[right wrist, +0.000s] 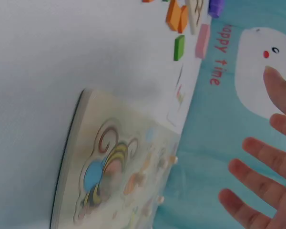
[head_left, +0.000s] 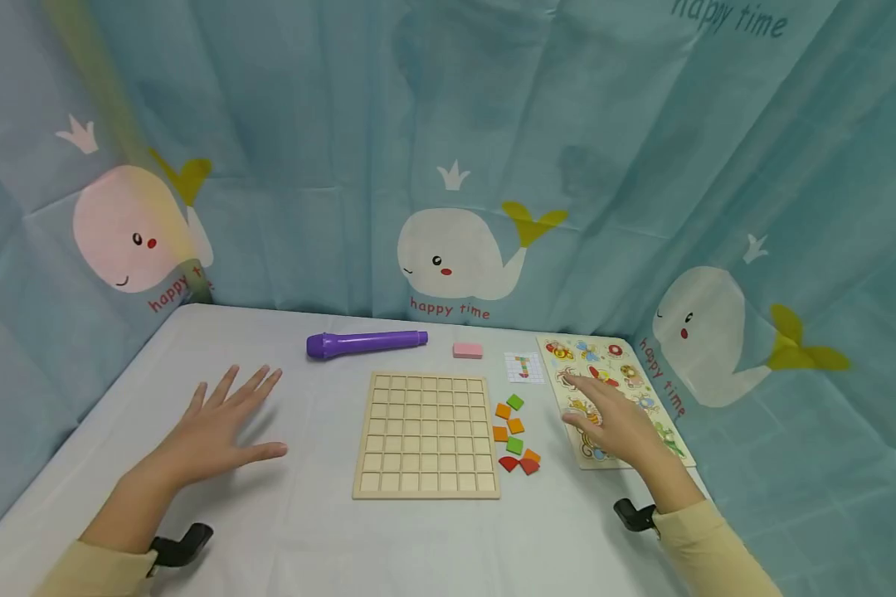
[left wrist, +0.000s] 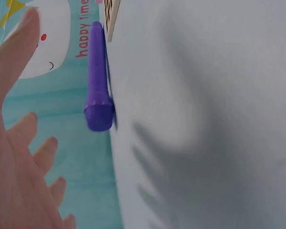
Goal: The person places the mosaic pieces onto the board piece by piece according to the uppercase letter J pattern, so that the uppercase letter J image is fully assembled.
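My left hand [head_left: 212, 439] hovers over the left part of the table, fingers spread and holding nothing; its shadow falls on the cloth. On the other side my right hand [head_left: 618, 419] is held above an insect picture puzzle board [head_left: 593, 456], thumb apart from the fingers, also holding nothing. Between the hands lies a wooden grid board [head_left: 429, 497] with square cells. Along its right edge are several orange squares [head_left: 516, 425], green squares [head_left: 515, 402] and two red fan-shaped pieces [head_left: 529, 466]. A small pattern card [head_left: 524, 367] lies behind these pieces.
A purple toy microphone [head_left: 366, 343] lies behind the grid board, with a pink block [head_left: 467, 351] to its right. The white-covered table [head_left: 299, 547] meets a blue whale-print curtain [head_left: 306, 232] at the back and right. Black wrist cameras [head_left: 182, 546] sit on both wrists.
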Demonstrator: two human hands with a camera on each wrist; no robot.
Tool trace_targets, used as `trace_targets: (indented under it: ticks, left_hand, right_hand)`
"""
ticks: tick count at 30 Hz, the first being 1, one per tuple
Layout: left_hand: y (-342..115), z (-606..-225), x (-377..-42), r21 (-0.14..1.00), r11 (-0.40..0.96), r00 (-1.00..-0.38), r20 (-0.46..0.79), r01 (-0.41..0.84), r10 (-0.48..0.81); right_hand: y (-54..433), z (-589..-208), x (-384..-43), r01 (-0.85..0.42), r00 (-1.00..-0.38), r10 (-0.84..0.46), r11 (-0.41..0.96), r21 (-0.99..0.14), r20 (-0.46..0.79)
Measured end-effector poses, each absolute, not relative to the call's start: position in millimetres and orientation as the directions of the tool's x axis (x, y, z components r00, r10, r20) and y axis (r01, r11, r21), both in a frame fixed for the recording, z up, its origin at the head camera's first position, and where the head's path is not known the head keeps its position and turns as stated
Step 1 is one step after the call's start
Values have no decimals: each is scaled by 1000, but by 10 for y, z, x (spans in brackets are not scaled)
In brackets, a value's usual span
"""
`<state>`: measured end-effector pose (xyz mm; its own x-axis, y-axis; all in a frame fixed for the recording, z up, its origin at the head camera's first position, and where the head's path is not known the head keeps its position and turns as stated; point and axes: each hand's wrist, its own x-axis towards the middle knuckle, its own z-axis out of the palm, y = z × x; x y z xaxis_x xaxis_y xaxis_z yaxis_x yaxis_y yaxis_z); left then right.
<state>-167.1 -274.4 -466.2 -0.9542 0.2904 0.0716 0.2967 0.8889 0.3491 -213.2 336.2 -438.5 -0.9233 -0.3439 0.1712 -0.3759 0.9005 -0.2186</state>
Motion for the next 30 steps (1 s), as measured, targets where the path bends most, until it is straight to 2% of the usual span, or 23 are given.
trace_targets:
  ticks: [6, 11, 17, 24, 30]
  left_hand:
    - [-2618, -4851, -1843, 465, 812, -932, 91, 352, 352]
    - [-2433, -4994, -1966, 525, 779, -925, 49, 344, 376]
    - [-2076, -5048, -2164, 652, 691, -905, -16, 313, 425]
    - [-1759, -5105, -2365, 708, 641, -883, -53, 296, 466]
    - [-1733, -5235, -2445, 694, 662, -881, -84, 284, 466]
  right_hand:
    - [3159, -4484, -2252, -374, -923, -317, 873, -314, 219]
    - [3008, -4608, -2363, -387, -920, -322, 833, -395, 221]
    - [2952, -4718, -2482, -316, -945, -214, 797, -514, 249]
    - [2839, -4844, -2604, -183, -983, -134, 780, -598, 126]
    - [2685, -4969, -2674, -127, -990, -142, 797, -591, 21]
